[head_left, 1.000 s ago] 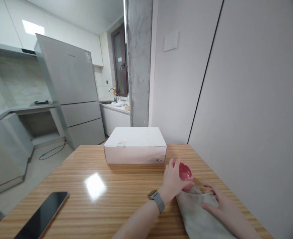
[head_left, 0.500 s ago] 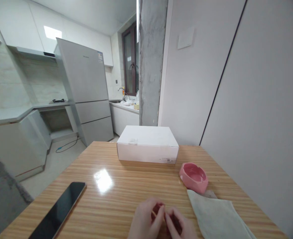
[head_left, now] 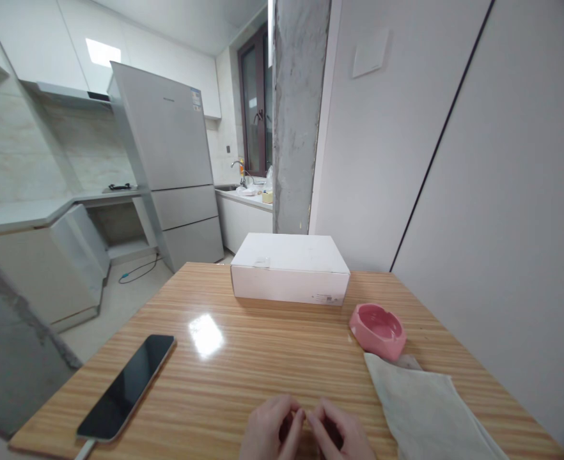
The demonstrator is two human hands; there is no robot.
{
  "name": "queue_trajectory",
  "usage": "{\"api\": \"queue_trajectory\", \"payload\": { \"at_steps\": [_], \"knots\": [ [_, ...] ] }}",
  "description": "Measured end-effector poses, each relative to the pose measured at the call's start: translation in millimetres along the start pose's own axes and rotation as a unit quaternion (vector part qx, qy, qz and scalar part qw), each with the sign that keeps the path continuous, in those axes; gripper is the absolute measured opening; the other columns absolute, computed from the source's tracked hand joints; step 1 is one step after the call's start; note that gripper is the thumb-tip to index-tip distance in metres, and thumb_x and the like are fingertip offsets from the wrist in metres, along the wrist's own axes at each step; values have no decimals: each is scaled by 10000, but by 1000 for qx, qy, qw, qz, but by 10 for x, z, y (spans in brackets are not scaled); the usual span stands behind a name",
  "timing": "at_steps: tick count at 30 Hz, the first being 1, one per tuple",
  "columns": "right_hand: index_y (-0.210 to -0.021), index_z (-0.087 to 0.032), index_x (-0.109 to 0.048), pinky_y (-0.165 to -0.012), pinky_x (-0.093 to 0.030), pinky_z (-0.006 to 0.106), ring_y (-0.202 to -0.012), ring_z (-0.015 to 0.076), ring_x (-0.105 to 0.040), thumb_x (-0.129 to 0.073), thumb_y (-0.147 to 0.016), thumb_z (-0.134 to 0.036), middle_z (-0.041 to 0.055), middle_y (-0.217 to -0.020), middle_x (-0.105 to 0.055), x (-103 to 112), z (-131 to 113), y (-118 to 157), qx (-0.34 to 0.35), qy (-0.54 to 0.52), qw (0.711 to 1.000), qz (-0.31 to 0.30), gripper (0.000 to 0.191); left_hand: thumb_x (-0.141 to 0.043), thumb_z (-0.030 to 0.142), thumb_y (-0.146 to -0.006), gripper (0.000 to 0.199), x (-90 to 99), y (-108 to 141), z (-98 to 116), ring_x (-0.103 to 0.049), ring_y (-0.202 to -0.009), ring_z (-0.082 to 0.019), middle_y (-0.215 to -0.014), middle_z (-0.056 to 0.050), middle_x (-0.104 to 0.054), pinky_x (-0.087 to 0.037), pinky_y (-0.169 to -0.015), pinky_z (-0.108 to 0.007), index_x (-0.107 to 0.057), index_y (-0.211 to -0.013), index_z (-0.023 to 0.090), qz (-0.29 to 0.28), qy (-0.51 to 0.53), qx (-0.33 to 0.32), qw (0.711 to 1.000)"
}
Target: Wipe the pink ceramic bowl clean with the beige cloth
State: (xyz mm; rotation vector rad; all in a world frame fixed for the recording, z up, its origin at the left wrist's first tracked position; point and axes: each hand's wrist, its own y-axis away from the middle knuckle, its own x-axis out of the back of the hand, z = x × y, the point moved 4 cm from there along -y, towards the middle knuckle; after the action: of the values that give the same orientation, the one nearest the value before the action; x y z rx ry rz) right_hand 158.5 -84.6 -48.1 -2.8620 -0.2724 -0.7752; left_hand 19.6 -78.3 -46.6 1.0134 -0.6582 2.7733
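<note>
At the bottom middle of the head view, my left hand [head_left: 273, 427] and my right hand [head_left: 340, 431] are side by side over the table, fingertips almost meeting. Both hands have thumb and fingers pinched together; anything between them is too small or hidden to make out. To the right of my right hand lies a folded pale grey-green cloth [head_left: 430, 409]. A pink ashtray [head_left: 378, 331] stands just beyond the cloth. Farther left of my left hand is a black smartphone [head_left: 127, 386] with a white cable plugged into its near end.
A closed white box [head_left: 289, 268] sits at the far edge of the wood-grain table [head_left: 258, 358]. Behind it rises a bare grey pillar [head_left: 296, 115], with a white wall along the right. A silver refrigerator [head_left: 167, 134] and kitchen counter [head_left: 23, 214] are beyond on the left.
The view has tilted down slightly, bringing the phone's cable into sight. My hands stay pinched and close together, with my fingertips turned slightly. The objects on the table keep their places.
</note>
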Motion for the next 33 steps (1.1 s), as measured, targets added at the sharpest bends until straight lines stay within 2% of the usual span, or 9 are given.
{"api": "queue_trajectory", "payload": {
  "at_steps": [6, 13, 22, 33],
  "knots": [
    [-632, -211, -458, -567, -362, 231, -582, 144, -514, -348, -908, -528, -5, -599, -535, 0, -65, 3, 5, 19, 1000, -2, 434, -416, 243, -903, 221, 48, 8, 62, -632, -645, -135, -700, -24, -659, -432, -587, -191, -602, -793, 198, -34, -28, -34, 998],
    [-657, -204, -519, -571, -375, 232, -599, 153, -540, -344, -902, -533, 16, -624, -584, 1, -91, 13, 5, 38, 999, 5, 446, -431, 231, -905, 220, 94, 9, 111, -635, -636, -130, -691, -16, -665, -448, -578, -183, -597, -763, 202, -24, -29, -42, 998],
    [-671, -204, -551, -574, -386, 229, -607, 155, -559, -332, -908, -540, 23, -639, -609, -9, -71, 25, 1, 50, 999, -6, 466, -445, 240, -905, 209, 75, 21, 72, -638, -637, -124, -701, -14, -671, -464, -582, -178, -613, -785, 207, -15, -35, -55, 998],
    [-682, -210, -592, -570, -399, 220, -604, 150, -572, -369, -917, -520, 15, -645, -633, 0, -67, 18, 14, 45, 999, 14, 449, -444, 266, -906, 223, 80, 31, 87, -625, -615, -124, -679, -17, -663, -453, -565, -180, -615, -776, 205, -11, -41, -40, 998]
  ]
}}
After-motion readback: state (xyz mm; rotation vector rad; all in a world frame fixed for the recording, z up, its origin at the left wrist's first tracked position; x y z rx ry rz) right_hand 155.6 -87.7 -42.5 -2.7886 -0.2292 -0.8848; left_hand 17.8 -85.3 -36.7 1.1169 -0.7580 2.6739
